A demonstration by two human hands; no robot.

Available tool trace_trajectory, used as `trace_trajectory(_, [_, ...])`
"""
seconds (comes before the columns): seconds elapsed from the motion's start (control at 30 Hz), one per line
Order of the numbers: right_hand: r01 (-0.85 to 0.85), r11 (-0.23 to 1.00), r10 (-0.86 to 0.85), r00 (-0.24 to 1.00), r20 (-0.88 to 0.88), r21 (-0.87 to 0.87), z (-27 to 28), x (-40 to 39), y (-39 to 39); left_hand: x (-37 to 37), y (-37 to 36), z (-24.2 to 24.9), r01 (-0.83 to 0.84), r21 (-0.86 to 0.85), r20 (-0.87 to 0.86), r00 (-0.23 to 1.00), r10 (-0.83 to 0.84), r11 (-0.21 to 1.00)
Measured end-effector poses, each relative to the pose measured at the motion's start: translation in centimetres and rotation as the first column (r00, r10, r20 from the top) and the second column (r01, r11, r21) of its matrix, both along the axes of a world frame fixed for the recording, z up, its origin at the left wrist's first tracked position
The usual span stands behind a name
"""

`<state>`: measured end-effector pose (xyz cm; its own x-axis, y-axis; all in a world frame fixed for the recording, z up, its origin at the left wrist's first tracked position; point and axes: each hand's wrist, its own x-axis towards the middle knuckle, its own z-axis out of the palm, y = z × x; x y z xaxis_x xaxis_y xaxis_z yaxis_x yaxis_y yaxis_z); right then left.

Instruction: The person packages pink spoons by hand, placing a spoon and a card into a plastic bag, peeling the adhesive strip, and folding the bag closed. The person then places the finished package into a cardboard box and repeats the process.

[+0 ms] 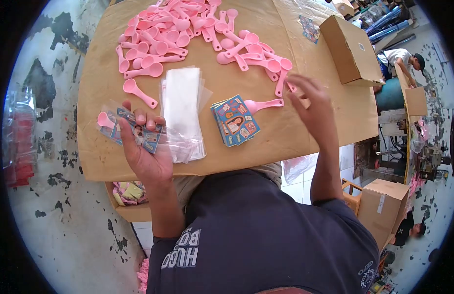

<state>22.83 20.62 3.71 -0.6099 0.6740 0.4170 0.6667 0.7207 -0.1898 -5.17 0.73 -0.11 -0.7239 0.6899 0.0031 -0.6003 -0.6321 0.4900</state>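
Note:
My left hand (149,147) is closed on a clear plastic bag (175,139). Inside the bag are a blue printed card (150,145) and a pink measuring spoon (105,120). My right hand (312,105), slightly blurred, is over the table with thumb and fingers apart, close to the pink spoons (281,81) at the pile's right end. Between the hands lie a stack of clear bags (183,108) and a small stack of blue sticker-style cards (235,122). One pink spoon (266,104) lies against the cards' right side; another spoon (139,93) is left of the bags.
A large heap of pink spoons (163,29) covers the table's far side. An open cardboard box (352,51) stands at the right, beside a loose card (309,29). Below the table's left edge is a box of wrapped items (129,193). Another person (403,61) works at the far right.

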Motion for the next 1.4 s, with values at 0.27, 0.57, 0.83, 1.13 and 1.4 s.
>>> trace_trajectory(0.27, [-0.113, 0.987, 0.109, 0.993, -0.045, -0.116, -3.6, -1.5, -3.2, 1.0, 1.3, 0.8, -0.08, -0.049, -0.094, 0.993, 0.075, 0.996])
trace_trajectory(0.57, [-0.384, 0.568, -0.21, 0.788, -0.579, -0.728, -2.3, -0.3, -5.5, 1.3, 2.8, 1.9, -0.196, 0.065, -0.222, 0.953, 0.206, 0.978])
trace_trajectory(0.83, [-0.611, 0.187, -0.104, 0.766, -0.634, -0.769, -0.2, -4.8, -8.8, 3.6, 3.7, 2.1, -0.058, 0.08, -0.243, 0.967, 0.076, 0.995])
trace_trajectory(1.13, [-0.674, 0.096, -0.215, 0.704, -0.676, -0.733, -1.3, -5.8, -9.5, 5.5, 3.1, 1.6, 0.018, 0.03, -0.18, 0.984, -0.013, 0.999])
trace_trajectory(1.4, [-0.746, 0.112, -0.192, 0.631, -0.751, -0.656, -1.0, -5.8, -11.5, 6.4, 1.6, 0.7, 0.155, 0.104, -0.096, 0.985, -0.145, 0.982])
